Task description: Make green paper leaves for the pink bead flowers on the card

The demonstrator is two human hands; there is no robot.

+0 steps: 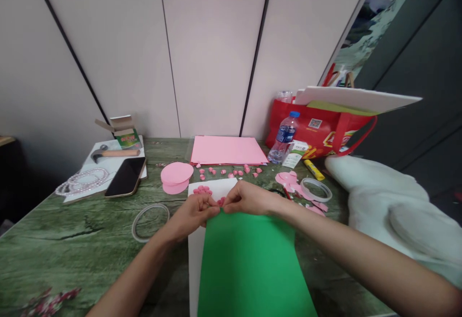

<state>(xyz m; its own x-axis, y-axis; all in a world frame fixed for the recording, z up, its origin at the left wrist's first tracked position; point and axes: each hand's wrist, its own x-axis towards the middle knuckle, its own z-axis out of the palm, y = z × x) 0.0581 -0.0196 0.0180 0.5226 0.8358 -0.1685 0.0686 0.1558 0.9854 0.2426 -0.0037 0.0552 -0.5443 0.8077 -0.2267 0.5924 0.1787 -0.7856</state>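
A large green sheet of paper (249, 264) stretches from my fingertips toward my body. My left hand (195, 213) is closed in a pinch at the sheet's far left corner. Right beside it, my right hand (247, 197) pinches the same far edge, thumb and fingers together. Under the green sheet lies a white sheet (195, 259), showing along the left and at the top. Pink paper flowers (202, 190) sit on the white sheet just beyond my hands; one is partly hidden by my fingers.
Pink paper circles (176, 175), small pink rolled pieces (224, 171) and a pink paper stack (227, 150) lie beyond. Tape rolls (315, 190) flank the work. Left are a phone (126, 176) and hammer (115, 153); right, a water bottle (285, 136) and red bag (321, 124).
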